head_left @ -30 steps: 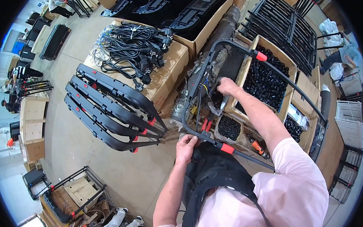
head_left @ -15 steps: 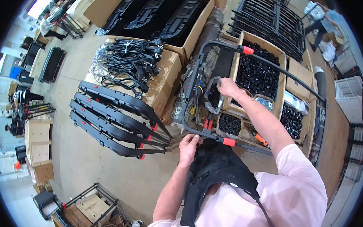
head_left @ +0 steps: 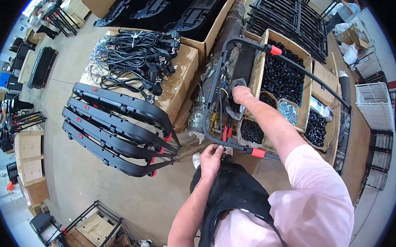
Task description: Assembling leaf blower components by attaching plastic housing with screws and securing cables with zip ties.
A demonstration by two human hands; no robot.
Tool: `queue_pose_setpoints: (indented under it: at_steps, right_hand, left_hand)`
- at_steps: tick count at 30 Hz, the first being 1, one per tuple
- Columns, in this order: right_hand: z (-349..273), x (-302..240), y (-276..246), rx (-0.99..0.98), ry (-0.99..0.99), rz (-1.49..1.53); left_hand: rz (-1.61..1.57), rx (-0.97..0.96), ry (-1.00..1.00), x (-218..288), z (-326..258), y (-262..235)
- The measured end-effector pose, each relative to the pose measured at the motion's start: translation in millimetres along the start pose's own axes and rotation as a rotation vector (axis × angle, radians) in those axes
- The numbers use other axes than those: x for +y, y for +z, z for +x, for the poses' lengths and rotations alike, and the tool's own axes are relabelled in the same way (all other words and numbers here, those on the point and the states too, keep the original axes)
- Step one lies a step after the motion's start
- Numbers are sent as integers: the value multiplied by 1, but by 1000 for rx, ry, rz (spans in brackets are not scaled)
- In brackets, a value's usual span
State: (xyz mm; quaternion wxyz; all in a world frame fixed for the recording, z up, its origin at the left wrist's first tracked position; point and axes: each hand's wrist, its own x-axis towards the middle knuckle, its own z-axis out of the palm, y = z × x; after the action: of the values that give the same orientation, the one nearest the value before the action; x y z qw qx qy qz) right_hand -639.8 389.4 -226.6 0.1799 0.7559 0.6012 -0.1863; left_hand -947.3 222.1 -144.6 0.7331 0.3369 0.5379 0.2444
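Observation:
My right hand (head_left: 242,94) reaches into a small plastic bag (head_left: 238,107) beside the parts boxes; its fingertips are hidden there. Near the lower edge of a black tubular frame (head_left: 217,73), my left hand (head_left: 212,159) has thumb and fingers pinched together; anything between them is too small to make out. The frame lies across the boxes and carries red clips (head_left: 258,153). Inside its outline lies a red-handled tool (head_left: 226,133). A small bin of black parts (head_left: 251,132) sits close to my right forearm.
A carton of black clips (head_left: 284,69) and a tray of silver screws (head_left: 288,113) stand to the right. To the left, several curved black frames (head_left: 117,123) lean against a carton topped with power cords (head_left: 136,59). Large black panels (head_left: 196,11) fill a box behind.
My right hand has gone from the plastic bag's edge down into it. My left hand stays pinched by the frame. The whole view has shifted slightly.

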Motion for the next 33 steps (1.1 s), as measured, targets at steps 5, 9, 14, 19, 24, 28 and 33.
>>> queue_pose_setpoints:
  at_steps: [5, 9, 14, 19, 24, 28, 33]
  right_hand:
    - [0, -28, 19, -24, 48, 4]
    - [1, -12, 23, 18, 46, 40]
    - [-32, -15, -13, 103, -91, 74]
    - [-97, -6, -64, 231, -75, 563]
    - [-197, -3, -91, 97, -29, 1301]
    - [-291, -7, -87, 60, -94, 1474]
    - [-372, -30, -23, -308, -42, 1867]
  left_hand:
    - [-40, 12, 15, 1, -1, -3]
    - [-15, -9, 12, 6, -2, 2]
    - [23, 3, 17, 2, -6, 0]
    - [42, 20, 53, -9, 0, -1]
    - [34, -43, 30, 0, 1, -7]
    - [150, -102, 7, 12, 3, -14]
    - [111, -162, -19, 12, 9, -20]
